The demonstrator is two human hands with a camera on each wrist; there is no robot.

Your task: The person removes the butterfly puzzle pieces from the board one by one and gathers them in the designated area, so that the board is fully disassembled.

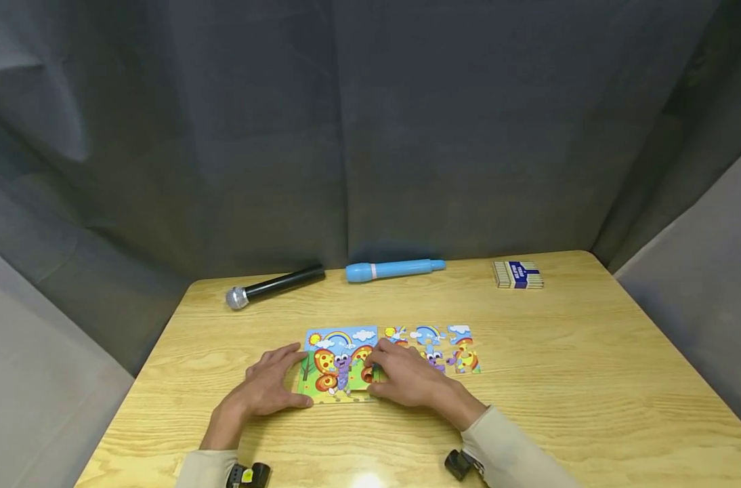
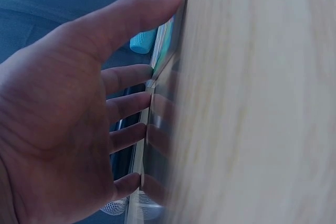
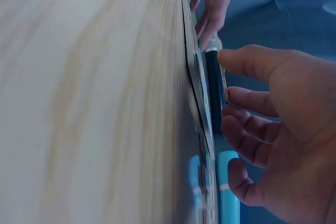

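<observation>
The joined puzzle block (image 1: 336, 366) lay mid-desk, roughly half the picture assembled; the left hand (image 1: 271, 388) rested flat with straight fingers against its left edge, the right hand (image 1: 410, 379) pressed curled fingertips onto a piece at its right edge; loose pieces (image 1: 434, 347) waited just right of the block; behind it lay a microphone (image 1: 273, 286), a blue marker (image 1: 395, 269) and a small box (image 1: 517, 274), none blocking the desk (image 1: 590, 379).

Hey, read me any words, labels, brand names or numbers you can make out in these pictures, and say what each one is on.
No text here can be read.
Small striped box: its blue label carries white lettering, too small and blurred to read.
Jigsaw puzzle, microphone, blue marker: no lettering visible.
</observation>
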